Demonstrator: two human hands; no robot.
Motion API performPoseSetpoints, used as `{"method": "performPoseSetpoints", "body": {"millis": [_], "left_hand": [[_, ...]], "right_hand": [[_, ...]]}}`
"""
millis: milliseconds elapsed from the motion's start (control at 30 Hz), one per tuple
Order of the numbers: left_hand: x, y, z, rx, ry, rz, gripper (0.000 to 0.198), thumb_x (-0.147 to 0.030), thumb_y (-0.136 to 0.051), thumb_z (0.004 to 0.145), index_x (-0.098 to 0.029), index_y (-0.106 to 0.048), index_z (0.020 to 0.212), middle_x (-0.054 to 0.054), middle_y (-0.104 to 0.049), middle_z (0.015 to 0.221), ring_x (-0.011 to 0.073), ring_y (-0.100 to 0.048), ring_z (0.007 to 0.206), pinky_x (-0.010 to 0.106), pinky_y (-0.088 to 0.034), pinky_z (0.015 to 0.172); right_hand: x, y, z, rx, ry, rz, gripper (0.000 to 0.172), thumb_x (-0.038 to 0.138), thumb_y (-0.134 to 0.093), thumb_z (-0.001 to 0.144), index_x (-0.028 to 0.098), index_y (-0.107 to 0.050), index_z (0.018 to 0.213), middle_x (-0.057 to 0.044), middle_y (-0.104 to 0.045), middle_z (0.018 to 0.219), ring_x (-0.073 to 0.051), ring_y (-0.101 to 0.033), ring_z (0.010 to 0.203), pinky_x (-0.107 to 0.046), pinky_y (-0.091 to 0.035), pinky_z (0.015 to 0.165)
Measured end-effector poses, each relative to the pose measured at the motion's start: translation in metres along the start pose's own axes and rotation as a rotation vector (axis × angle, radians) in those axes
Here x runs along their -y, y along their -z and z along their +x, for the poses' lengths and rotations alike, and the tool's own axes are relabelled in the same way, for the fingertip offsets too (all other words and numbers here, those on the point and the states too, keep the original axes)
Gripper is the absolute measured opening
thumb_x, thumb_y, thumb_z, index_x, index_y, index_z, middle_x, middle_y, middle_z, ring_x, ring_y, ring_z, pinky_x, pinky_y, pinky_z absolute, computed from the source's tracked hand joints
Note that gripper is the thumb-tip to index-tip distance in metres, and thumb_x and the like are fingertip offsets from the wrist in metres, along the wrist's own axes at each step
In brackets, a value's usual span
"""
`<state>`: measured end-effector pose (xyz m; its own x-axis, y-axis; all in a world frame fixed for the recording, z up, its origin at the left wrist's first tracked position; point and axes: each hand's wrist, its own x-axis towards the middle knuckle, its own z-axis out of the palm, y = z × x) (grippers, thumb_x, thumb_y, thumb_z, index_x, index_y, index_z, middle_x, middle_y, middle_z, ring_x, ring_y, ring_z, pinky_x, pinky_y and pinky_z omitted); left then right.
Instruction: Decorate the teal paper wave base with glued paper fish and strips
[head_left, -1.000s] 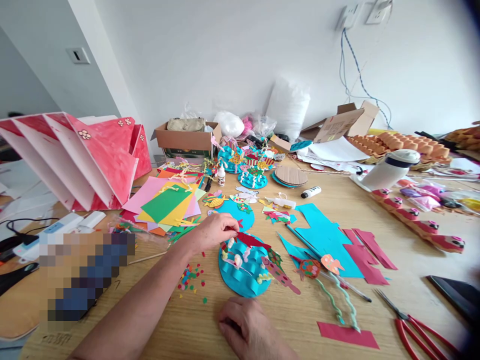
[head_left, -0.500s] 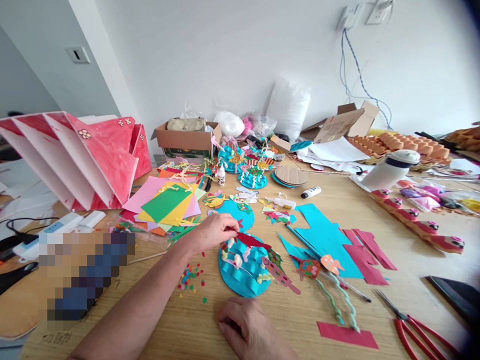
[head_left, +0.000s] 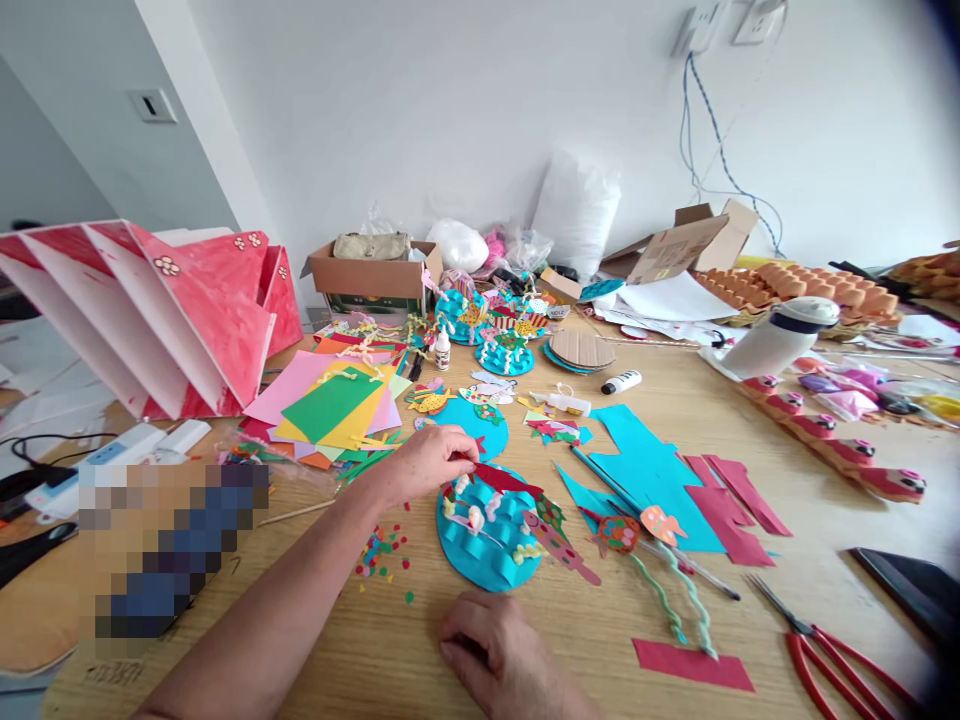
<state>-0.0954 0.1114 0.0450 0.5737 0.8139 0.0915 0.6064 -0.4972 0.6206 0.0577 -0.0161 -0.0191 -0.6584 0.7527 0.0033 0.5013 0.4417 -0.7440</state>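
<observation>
My left hand (head_left: 442,455) reaches over the upper edge of a round blue disc (head_left: 484,572) and pinches the left end of a long red paper piece (head_left: 506,481). The piece lies across the disc's upper part. Wavy blue paper strips and twisted pale yarn bits stand on the disc. Pink and green spotted paper fish (head_left: 559,550) hang over its right side. Below the disc, my right hand (head_left: 499,645) rests on the table, fingers curled in, and nothing shows in it. Farther back lies a second blue disc (head_left: 495,437), with paper fish at its edges.
Red-handled scissors (head_left: 821,650) and a dark phone (head_left: 900,600) lie at right. Blue paper (head_left: 660,480), a glue bottle (head_left: 568,404) and a brush sit right of the disc. Coloured sheets (head_left: 330,405) and confetti dots (head_left: 384,550) are left. Finished-looking blue discs (head_left: 506,355) stand behind.
Both hands stay almost in place; the left keeps its pinch on the red paper. The view has shifted slightly.
</observation>
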Motion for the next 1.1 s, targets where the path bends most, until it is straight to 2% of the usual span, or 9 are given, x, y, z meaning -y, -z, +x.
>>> {"method": "performPoseSetpoints", "body": {"millis": [100, 200, 300, 400, 433, 500, 633, 867, 1100], "left_hand": [[0.002, -0.002, 0.001, 0.005, 0.008, -0.014, 0.013, -0.02, -0.052, 0.077, -0.017, -0.063, 0.071, -0.001, -0.058, 0.073, 0.0114, -0.053, 0.07, 0.019, -0.038, 0.064], [0.002, -0.002, 0.001, 0.01, 0.0, -0.013, 0.013, -0.019, -0.052, 0.077, -0.017, -0.063, 0.07, -0.001, -0.057, 0.072, 0.0111, -0.053, 0.069, 0.019, -0.037, 0.063], [0.001, -0.002, 0.001, 0.015, -0.008, -0.003, 0.013, -0.02, -0.052, 0.077, -0.017, -0.063, 0.07, -0.001, -0.057, 0.071, 0.011, -0.052, 0.069, 0.019, -0.037, 0.063], [0.0, -0.001, 0.001, 0.012, 0.0, 0.004, 0.012, -0.02, -0.053, 0.077, -0.018, -0.063, 0.07, -0.001, -0.057, 0.071, 0.0112, -0.052, 0.069, 0.019, -0.037, 0.063], [0.0, -0.001, 0.001, 0.011, 0.003, 0.003, 0.012, -0.019, -0.053, 0.077, -0.017, -0.063, 0.07, -0.001, -0.057, 0.071, 0.0112, -0.052, 0.069, 0.019, -0.037, 0.063], [-0.001, 0.0, 0.0, 0.015, 0.002, -0.002, 0.012, -0.019, -0.052, 0.077, -0.017, -0.063, 0.071, -0.001, -0.057, 0.071, 0.0111, -0.052, 0.068, 0.019, -0.037, 0.063], [-0.004, 0.002, 0.0, 0.022, 0.0, -0.003, 0.012, -0.018, -0.052, 0.077, -0.016, -0.062, 0.069, -0.001, -0.056, 0.07, 0.0114, -0.052, 0.069, 0.019, -0.036, 0.063], [-0.005, 0.002, 0.0, 0.019, 0.024, 0.019, 0.012, -0.016, -0.053, 0.076, -0.016, -0.061, 0.067, -0.002, -0.054, 0.068, 0.0105, -0.05, 0.066, 0.018, -0.035, 0.058], [-0.002, 0.0, 0.002, 0.029, 0.014, -0.007, 0.012, -0.018, -0.052, 0.077, -0.016, -0.062, 0.071, -0.002, -0.056, 0.071, 0.0109, -0.051, 0.069, 0.019, -0.035, 0.061]], "right_hand": [[0.005, 0.013, -0.007, -0.024, 0.054, 0.062, 0.012, 0.016, -0.048, 0.076, 0.019, -0.057, 0.07, 0.0, -0.061, 0.068, -0.009, -0.053, 0.063, -0.017, -0.039, 0.056], [0.016, 0.044, -0.023, -0.048, 0.127, 0.121, 0.014, 0.021, -0.048, 0.078, 0.019, -0.056, 0.067, 0.0, -0.059, 0.063, -0.008, -0.053, 0.056, -0.016, -0.039, 0.051], [0.02, 0.082, -0.041, -0.229, 0.11, 0.024, 0.015, 0.023, -0.048, 0.08, 0.022, -0.054, 0.065, 0.0, -0.057, 0.056, -0.01, -0.053, 0.052, -0.018, -0.04, 0.049], [0.003, 0.112, -0.052, -0.506, -0.043, -0.185, 0.015, 0.028, -0.05, 0.078, 0.023, -0.055, 0.065, 0.0, -0.058, 0.056, -0.012, -0.053, 0.05, -0.021, -0.04, 0.047], [-0.006, 0.119, -0.054, -0.622, -0.162, -0.245, 0.014, 0.033, -0.05, 0.077, 0.023, -0.057, 0.07, -0.001, -0.06, 0.062, -0.013, -0.055, 0.055, -0.023, -0.042, 0.05], [-0.026, 0.129, -0.053, -0.725, -0.376, -0.334, 0.02, 0.039, -0.049, 0.075, 0.023, -0.059, 0.077, -0.001, -0.063, 0.067, -0.015, -0.056, 0.056, -0.025, -0.042, 0.051], [-0.054, 0.137, -0.044, -0.677, -0.577, -0.412, 0.021, 0.037, -0.046, 0.072, 0.022, -0.061, 0.077, -0.002, -0.065, 0.072, -0.016, -0.057, 0.058, -0.027, -0.041, 0.053], [-0.057, 0.139, -0.023, -0.41, -0.548, -0.388, 0.02, 0.032, -0.043, 0.074, 0.022, -0.06, 0.073, -0.001, -0.064, 0.071, -0.016, -0.056, 0.063, -0.026, -0.038, 0.056], [-0.079, 0.145, -0.056, -0.228, -0.857, -0.507, 0.022, 0.037, -0.043, 0.073, 0.023, -0.058, 0.064, 0.0, -0.059, 0.058, -0.017, -0.054, 0.057, -0.024, -0.028, 0.049]]}}
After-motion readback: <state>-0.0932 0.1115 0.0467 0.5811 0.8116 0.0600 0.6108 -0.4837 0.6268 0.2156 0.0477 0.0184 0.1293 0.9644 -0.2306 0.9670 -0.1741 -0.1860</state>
